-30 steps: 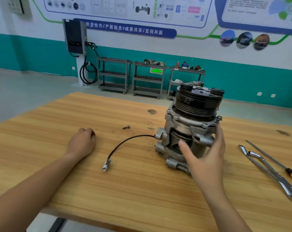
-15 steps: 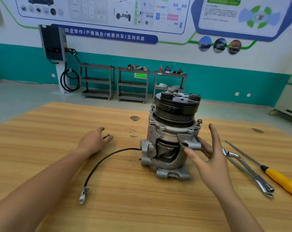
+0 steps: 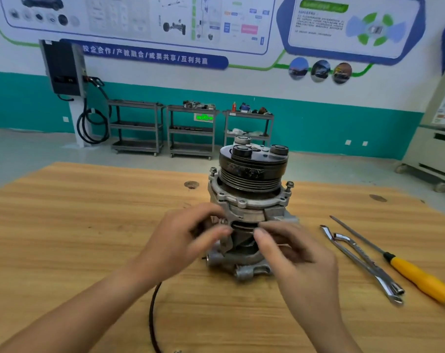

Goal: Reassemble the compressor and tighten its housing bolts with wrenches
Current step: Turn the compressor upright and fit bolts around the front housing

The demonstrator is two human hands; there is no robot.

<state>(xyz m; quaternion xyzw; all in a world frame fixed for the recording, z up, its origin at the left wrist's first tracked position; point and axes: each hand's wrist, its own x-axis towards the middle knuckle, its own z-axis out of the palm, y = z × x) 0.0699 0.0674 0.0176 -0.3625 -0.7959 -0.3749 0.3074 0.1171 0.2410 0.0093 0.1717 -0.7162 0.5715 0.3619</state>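
Cast-metal compressor, judged heavy and rigid, hold by housing; left hand and right hand curl at midsection, pinch unclear.

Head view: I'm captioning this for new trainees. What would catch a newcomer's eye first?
The upright compressor, dark grooved pulley on top, stands on the wooden table, with the left hand and right hand close together at its open middle. To its right lie two wrenches and a yellow-handled screwdriver, untouched.
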